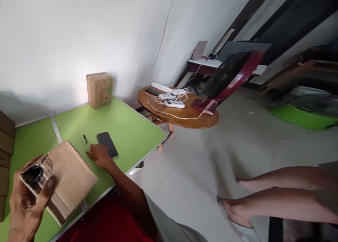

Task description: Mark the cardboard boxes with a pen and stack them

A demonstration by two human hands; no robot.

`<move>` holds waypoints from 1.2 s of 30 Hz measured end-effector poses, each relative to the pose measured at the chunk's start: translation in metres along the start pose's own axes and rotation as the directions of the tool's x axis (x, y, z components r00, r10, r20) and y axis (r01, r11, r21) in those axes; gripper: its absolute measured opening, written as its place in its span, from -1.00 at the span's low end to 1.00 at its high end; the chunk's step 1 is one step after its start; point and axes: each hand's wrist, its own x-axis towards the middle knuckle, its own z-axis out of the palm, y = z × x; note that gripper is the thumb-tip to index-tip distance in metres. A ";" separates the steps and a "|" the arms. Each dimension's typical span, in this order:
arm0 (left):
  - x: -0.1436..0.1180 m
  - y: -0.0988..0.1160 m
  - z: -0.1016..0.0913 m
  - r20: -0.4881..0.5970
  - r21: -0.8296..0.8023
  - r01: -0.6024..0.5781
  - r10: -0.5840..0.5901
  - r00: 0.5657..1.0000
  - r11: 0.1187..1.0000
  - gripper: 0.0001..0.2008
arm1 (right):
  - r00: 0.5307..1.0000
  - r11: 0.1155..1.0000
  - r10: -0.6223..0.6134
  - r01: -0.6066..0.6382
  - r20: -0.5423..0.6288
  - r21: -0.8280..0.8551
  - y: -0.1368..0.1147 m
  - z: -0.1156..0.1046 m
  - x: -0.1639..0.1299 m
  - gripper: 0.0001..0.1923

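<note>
My left hand point(25, 207) grips a brown cardboard box point(66, 178) by its near end, holding it tilted just above the green folding table point(126, 126). My right hand point(99, 155) rests on the table with fingers curled, touching the lower edge of a black phone point(107, 144) that lies flat. A small black object point(85, 138) lies just left of the phone. A second, upright cardboard box point(99, 89) stands at the table's far edge against the wall.
Stacked brown boxes point(5, 157) line the left edge. A round wooden table point(182, 112) carries power strips, white cables and a dark device. Another person's bare legs point(277, 199) stretch across the floor at right. Furniture and a green tub point(301, 117) stand behind.
</note>
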 end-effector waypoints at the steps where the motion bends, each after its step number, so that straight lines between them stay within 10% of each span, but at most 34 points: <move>1: 0.000 0.000 0.000 -0.011 0.009 0.007 -0.006 1.000 1.000 -0.36 | 0.999 1.000 0.002 -0.001 0.032 -0.014 -0.002 0.009 0.000 -0.82; 9: 0.002 0.003 0.003 -0.007 0.006 0.023 -0.023 1.000 1.000 -0.36 | 0.998 0.998 0.058 -0.057 0.023 -0.031 0.000 0.015 -0.008 -0.66; 14: 0.000 0.003 0.003 0.009 0.044 -0.023 0.023 1.000 0.999 -0.29 | 0.964 0.981 0.192 -0.196 -0.185 -0.001 0.031 0.004 -0.023 -0.29; 20: 0.001 0.000 0.005 0.026 0.013 -0.069 0.069 0.997 0.998 -0.35 | 0.934 0.942 0.315 -0.286 -0.169 0.175 0.065 0.000 -0.015 -0.12; 25: 0.001 -0.004 0.007 0.036 -0.024 -0.054 0.055 0.998 0.998 -0.26 | 0.959 0.873 0.276 -0.225 -0.058 0.432 0.080 0.004 -0.015 -0.45; 31: -0.006 -0.011 0.007 0.044 0.003 -0.070 0.070 0.997 0.998 -0.29 | 0.994 0.632 0.076 -0.112 0.082 0.767 0.102 0.003 -0.058 -0.57; 36: -0.010 -0.008 0.007 0.052 0.022 -0.064 0.062 0.997 0.998 -0.28 | 0.988 0.104 -0.142 -0.052 0.066 0.993 0.105 -0.025 -0.106 -0.38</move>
